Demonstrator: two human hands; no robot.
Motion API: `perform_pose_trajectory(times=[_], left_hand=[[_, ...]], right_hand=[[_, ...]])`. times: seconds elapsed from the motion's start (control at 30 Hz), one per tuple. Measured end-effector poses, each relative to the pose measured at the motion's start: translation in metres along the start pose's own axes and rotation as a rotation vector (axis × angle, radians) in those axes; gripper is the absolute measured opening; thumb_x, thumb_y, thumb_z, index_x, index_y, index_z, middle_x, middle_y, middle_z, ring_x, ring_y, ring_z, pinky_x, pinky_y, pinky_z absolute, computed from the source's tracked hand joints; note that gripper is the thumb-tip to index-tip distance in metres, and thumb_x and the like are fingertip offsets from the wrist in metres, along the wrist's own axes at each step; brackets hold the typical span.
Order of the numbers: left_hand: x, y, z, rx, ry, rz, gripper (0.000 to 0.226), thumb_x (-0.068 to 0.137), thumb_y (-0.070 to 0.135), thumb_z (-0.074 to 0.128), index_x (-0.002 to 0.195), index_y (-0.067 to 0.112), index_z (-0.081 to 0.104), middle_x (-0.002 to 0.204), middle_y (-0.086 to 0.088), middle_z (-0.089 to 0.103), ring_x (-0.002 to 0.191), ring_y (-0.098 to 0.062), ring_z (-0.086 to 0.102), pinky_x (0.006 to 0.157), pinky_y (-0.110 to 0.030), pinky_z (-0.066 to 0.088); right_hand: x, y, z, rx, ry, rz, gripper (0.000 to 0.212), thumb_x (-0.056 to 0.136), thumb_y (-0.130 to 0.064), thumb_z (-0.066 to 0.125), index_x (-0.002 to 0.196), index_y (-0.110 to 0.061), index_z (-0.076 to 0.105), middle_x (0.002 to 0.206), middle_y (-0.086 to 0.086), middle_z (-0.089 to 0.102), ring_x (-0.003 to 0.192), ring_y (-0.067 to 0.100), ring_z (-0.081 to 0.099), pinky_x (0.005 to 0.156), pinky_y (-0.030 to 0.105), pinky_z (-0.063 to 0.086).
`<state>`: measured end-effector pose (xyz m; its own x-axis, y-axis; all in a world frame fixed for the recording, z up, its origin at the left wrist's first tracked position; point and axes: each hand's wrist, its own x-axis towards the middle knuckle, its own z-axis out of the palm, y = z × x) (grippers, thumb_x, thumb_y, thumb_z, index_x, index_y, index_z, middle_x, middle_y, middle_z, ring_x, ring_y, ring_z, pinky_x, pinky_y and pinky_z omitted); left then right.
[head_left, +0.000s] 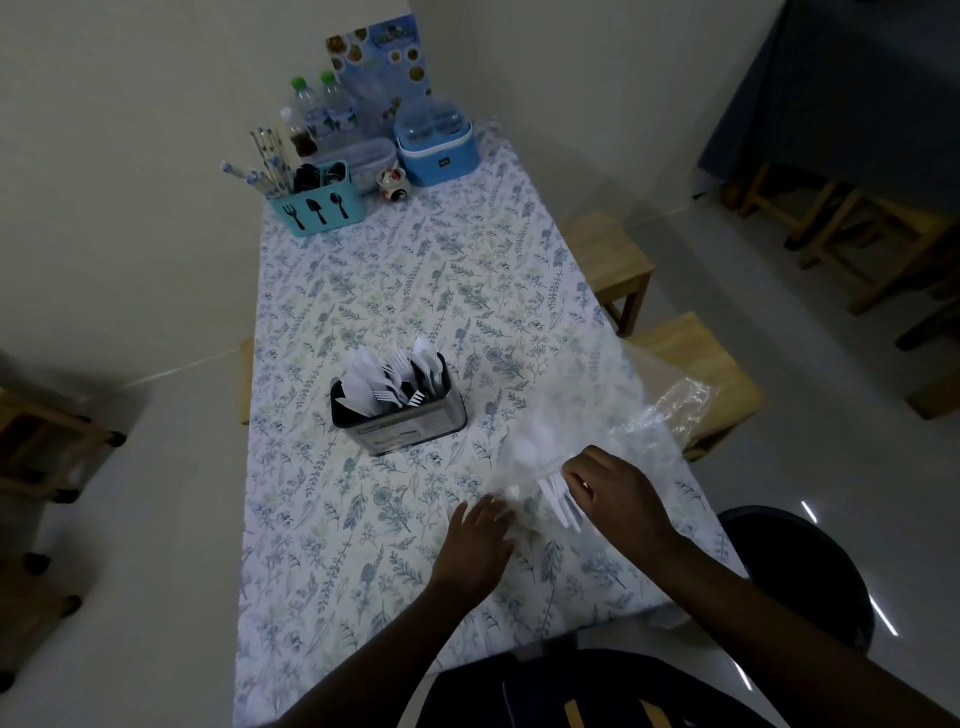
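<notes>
A metal cutlery holder (415, 423) stands mid-table, filled with white plastic forks, spoons and knives. A clear plastic bag (587, 431) of white plastic spoons lies on the table's right side and hangs over the edge. My left hand (480, 535) rests flat with straight fingers on the bag's near end. My right hand (618, 499) pinches a bunch of white plastic cutlery (561, 501) at the bag.
The table (363, 545) has a blue floral cloth. At its far end stand a teal cutlery caddy (317, 208), water bottles (324, 111), a blue container (436, 148) and a menu card. Wooden stools (608, 260) line the right side; a dark stool (795, 571) sits near me.
</notes>
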<state>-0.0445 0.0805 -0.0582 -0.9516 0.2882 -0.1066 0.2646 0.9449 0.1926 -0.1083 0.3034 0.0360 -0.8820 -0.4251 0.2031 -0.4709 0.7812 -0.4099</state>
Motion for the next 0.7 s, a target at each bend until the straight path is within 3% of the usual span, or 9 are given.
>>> perform_pose_trajectory(times=[0.1,0.17,0.27,0.33,0.43,0.5,0.6,0.7], left_hand=[[0.005,0.012,-0.011,-0.358,0.055,-0.186,0.042,0.094,0.044,0.049,0.127,0.019,0.059,0.125,0.003,0.061,0.115,-0.013,0.056,0.1,-0.025,0.04],[0.01,0.025,-0.027,-0.735,0.063,-0.419,0.039,0.093,0.044,0.056,0.12,0.019,0.066,0.119,0.005,0.066,0.108,-0.007,0.059,0.092,-0.015,0.04],[0.022,0.036,-0.045,-1.351,0.064,-0.77,0.033,0.091,0.047,0.058,0.097,0.02,0.075,0.097,0.005,0.075,0.096,-0.009,0.067,0.086,-0.021,0.046],[0.028,0.032,-0.051,-1.596,0.075,-0.924,0.029,0.09,0.041,0.063,0.092,0.015,0.075,0.091,0.001,0.076,0.089,-0.012,0.069,0.08,-0.026,0.046],[0.032,0.02,-0.062,-1.723,0.042,-0.992,0.012,0.087,0.021,0.067,0.087,0.012,0.074,0.086,-0.004,0.073,0.08,-0.014,0.062,0.069,-0.027,0.041],[0.035,0.014,-0.071,-1.748,0.011,-0.994,0.009,0.085,0.017,0.068,0.089,0.012,0.074,0.091,-0.004,0.074,0.086,-0.014,0.064,0.073,-0.027,0.041],[0.04,0.007,-0.083,-1.795,0.0,-0.971,0.011,0.087,0.016,0.065,0.094,0.012,0.073,0.099,-0.004,0.074,0.096,-0.013,0.067,0.079,-0.027,0.041],[0.042,0.001,-0.087,-1.836,-0.012,-0.987,0.009,0.088,0.015,0.064,0.089,0.013,0.073,0.094,-0.002,0.073,0.094,-0.011,0.066,0.078,-0.024,0.041]], right_hand=[[-0.004,-0.001,0.005,0.035,-0.076,0.026,0.017,0.093,-0.02,0.05,0.086,-0.01,0.063,0.086,0.005,0.061,0.079,0.018,0.055,0.07,0.031,0.046],[-0.005,-0.004,0.006,0.023,-0.072,0.036,0.019,0.093,-0.02,0.049,0.083,-0.01,0.063,0.083,0.004,0.061,0.075,0.018,0.055,0.067,0.029,0.046],[-0.006,-0.009,0.009,-0.06,0.032,-0.016,0.017,0.088,-0.01,0.057,0.072,-0.013,0.06,0.069,0.001,0.056,0.058,0.014,0.053,0.054,0.018,0.038],[-0.009,-0.012,0.013,-0.06,0.037,0.0,0.014,0.081,-0.005,0.066,0.072,-0.015,0.062,0.068,-0.001,0.056,0.056,0.013,0.053,0.053,0.016,0.038],[-0.013,-0.018,0.02,-0.085,0.041,0.034,0.014,0.076,-0.006,0.071,0.079,-0.016,0.063,0.068,-0.002,0.056,0.058,0.013,0.054,0.054,0.018,0.04],[-0.015,-0.021,0.023,-0.145,0.009,0.032,0.02,0.07,-0.006,0.074,0.084,-0.016,0.064,0.072,-0.002,0.06,0.063,0.012,0.058,0.057,0.018,0.044],[-0.016,-0.02,0.038,-0.45,-0.126,-0.084,0.017,0.063,0.003,0.073,0.065,-0.012,0.064,0.077,0.002,0.059,0.068,0.018,0.055,0.06,0.026,0.045],[-0.013,-0.014,0.053,-0.636,-0.227,-0.126,0.023,0.07,0.004,0.067,0.057,-0.012,0.056,0.07,0.004,0.046,0.068,0.023,0.044,0.059,0.035,0.034]])
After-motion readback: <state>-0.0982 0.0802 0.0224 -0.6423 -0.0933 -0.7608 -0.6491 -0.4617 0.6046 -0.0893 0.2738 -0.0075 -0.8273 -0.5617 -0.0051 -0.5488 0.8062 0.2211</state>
